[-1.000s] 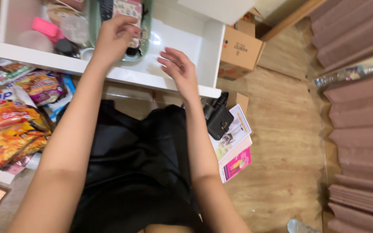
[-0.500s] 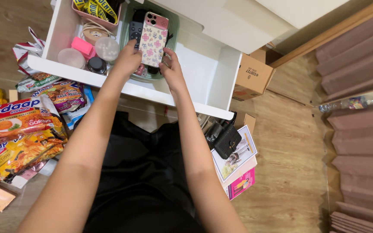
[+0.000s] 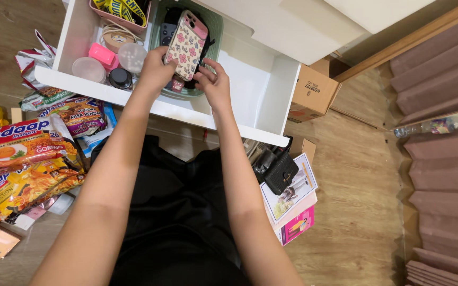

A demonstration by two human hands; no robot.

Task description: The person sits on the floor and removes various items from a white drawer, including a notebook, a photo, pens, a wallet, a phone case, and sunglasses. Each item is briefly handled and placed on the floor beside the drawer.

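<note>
Item: left hand [image 3: 155, 69] and right hand [image 3: 213, 85], both pinching a phone [image 3: 186, 45], tilted above the green basket [image 3: 213, 26] inside the white drawer [image 3: 239, 79]. Step: handling the phone. Needs a firm two-handed grip. Left of hands: jars [image 3: 120, 66].

home room | wood floor [image 3: 345, 212] | white drawer [image 3: 261, 90] | noodle packets [image 3: 22, 164]

Orange-yellow noodle packets [image 3: 19, 164] on the floor at left, brown cardboard box [image 3: 314, 92] right of the white drawer [image 3: 271, 100]
</note>
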